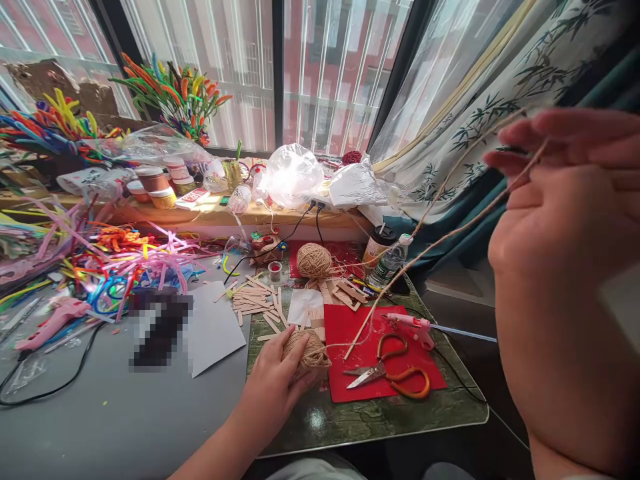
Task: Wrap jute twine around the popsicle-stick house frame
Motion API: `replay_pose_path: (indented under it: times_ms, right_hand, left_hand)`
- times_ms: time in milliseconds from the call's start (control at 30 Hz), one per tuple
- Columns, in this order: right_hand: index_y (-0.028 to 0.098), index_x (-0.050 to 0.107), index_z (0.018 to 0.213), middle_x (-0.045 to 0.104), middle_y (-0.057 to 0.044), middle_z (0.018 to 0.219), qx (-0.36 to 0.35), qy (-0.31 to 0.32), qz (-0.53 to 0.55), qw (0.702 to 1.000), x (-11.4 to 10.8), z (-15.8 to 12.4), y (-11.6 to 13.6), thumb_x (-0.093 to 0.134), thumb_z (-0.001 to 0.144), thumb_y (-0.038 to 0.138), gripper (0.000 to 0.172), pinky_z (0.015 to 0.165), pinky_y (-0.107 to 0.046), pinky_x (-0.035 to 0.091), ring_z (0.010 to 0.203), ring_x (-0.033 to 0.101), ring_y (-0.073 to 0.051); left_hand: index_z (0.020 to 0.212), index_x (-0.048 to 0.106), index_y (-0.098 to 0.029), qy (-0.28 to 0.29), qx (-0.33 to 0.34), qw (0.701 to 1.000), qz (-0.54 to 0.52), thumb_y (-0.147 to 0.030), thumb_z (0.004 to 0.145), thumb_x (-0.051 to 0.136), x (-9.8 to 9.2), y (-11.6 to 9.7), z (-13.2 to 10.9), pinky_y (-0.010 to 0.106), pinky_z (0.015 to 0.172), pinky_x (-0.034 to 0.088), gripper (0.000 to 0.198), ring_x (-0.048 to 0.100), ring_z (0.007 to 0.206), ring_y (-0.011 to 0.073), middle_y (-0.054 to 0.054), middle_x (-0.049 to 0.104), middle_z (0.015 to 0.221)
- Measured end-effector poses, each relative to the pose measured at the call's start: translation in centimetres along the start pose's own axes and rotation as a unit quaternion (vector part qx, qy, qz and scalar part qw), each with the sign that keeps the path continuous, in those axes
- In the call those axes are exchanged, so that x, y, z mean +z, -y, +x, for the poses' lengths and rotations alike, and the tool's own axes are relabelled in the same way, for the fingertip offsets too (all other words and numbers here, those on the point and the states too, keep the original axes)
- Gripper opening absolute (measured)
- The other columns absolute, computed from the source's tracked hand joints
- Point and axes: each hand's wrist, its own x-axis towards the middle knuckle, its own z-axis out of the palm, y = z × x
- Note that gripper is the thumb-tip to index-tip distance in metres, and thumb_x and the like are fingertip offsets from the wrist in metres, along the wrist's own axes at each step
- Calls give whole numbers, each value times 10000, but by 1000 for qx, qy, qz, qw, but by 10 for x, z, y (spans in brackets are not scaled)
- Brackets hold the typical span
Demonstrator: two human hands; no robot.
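Note:
My left hand (277, 373) is closed around a small bundle wound with brown twine (307, 350), low over the front of the table. High on the right, my right hand (560, 160) pinches a strand of twine (450, 230) and holds it up in a long loop. One length slants down toward the red sheet (340, 380); another runs down toward the ball of twine (314, 260) behind. Scissors with orange handles (387, 373) lie partly opened on the red sheet. A pink glue gun (410, 321) rests at its right edge.
Loose craft sticks (253, 297) lie behind my left hand. A water bottle (393, 260) and a dark-lidded cup (377, 247) stand at the back right. Pipe cleaners (155, 260), another pink glue gun (55, 323) and a white sheet (215, 327) occupy the left side.

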Motion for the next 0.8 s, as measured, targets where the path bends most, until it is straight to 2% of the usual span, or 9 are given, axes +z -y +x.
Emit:
replay_pose_path:
  times_ms: [33, 100, 167, 233, 400, 467, 567, 667, 800]
  right_hand:
    - [403, 846, 864, 799, -21, 921, -16, -2, -104, 994, -6, -13, 2, 669, 876, 263, 227, 818, -533, 614, 1033, 772, -338]
    - [346, 709, 580, 632, -72, 578, 111, 137, -259, 950, -20, -38, 0, 603, 952, 514, 421, 558, -523, 536, 584, 676, -298]
    - [291, 557, 460, 537, -43, 454, 260, 350, -422, 794, -32, -59, -14, 698, 876, 636, 558, 430, -411, 398, 407, 519, -215]
    - [285, 589, 503, 589, -33, 479, 272, 480, -502, 666, -36, -75, -41, 795, 801, 594, 476, 424, -368, 318, 385, 469, -187]
    - [259, 763, 743, 779, -91, 781, 205, 462, -480, 717, 1, -88, -155, 886, 731, 344, 150, 685, -368, 531, 738, 734, -295]
    - [228, 798, 1025, 799, -140, 1110, 207, 422, -474, 745, 24, -81, -204, 865, 783, 332, 272, 895, -395, 572, 1033, 753, -335]
    - [185, 615, 1449, 590, -184, 1535, 230, 350, -458, 784, 53, -71, -262, 815, 872, 317, 624, 1159, -443, 481, 1424, 569, -335]
    - [173, 602, 1439, 603, -177, 1498, 290, 321, -430, 792, 68, -70, -296, 802, 934, 340, 568, 1115, -492, 536, 1344, 621, -323]
    - [192, 648, 1347, 663, -106, 1374, 354, 312, -383, 794, 71, -62, -304, 670, 1054, 367, 342, 976, -472, 620, 1154, 699, -254]
  left_hand:
    - [1624, 435, -321, 0, 1, 1000, 1, -331, 1052, 593, 0, 0, -1, 560, 1132, 542, 593, 523, 1457, 349, 167, 465, 1641]
    - [1631, 416, -334, -2, 8, 1000, 3, -337, 1052, 599, 0, 1, -3, 548, 1135, 543, 608, 521, 1460, 341, 162, 456, 1649]
    - [1632, 409, -331, -6, 23, 1000, 4, -336, 1054, 599, 0, 2, -5, 544, 1130, 547, 608, 517, 1464, 340, 168, 452, 1649]
    - [1634, 400, -325, -11, 36, 999, 7, -325, 1060, 587, 0, 3, -6, 544, 1120, 554, 604, 518, 1463, 343, 177, 453, 1645]
    - [1627, 418, -334, -11, 27, 999, 18, -333, 1048, 608, 2, 6, -7, 532, 1109, 567, 610, 543, 1447, 353, 170, 462, 1648]
    - [1620, 436, -332, -14, 22, 999, 18, -337, 1041, 618, 3, 7, -7, 524, 1115, 566, 608, 548, 1446, 356, 163, 463, 1651]
    - [1608, 454, -328, -17, 34, 999, 19, -313, 1040, 613, 2, 7, -7, 516, 1110, 572, 590, 560, 1435, 348, 165, 470, 1645]
    - [1607, 452, -319, -17, 38, 999, 16, -300, 1042, 607, 0, 6, -6, 513, 1096, 584, 587, 570, 1422, 344, 176, 474, 1638]
    - [1609, 446, -325, -13, 23, 1000, 5, -319, 1040, 612, -2, 9, -4, 514, 1101, 582, 593, 569, 1423, 346, 172, 478, 1635]
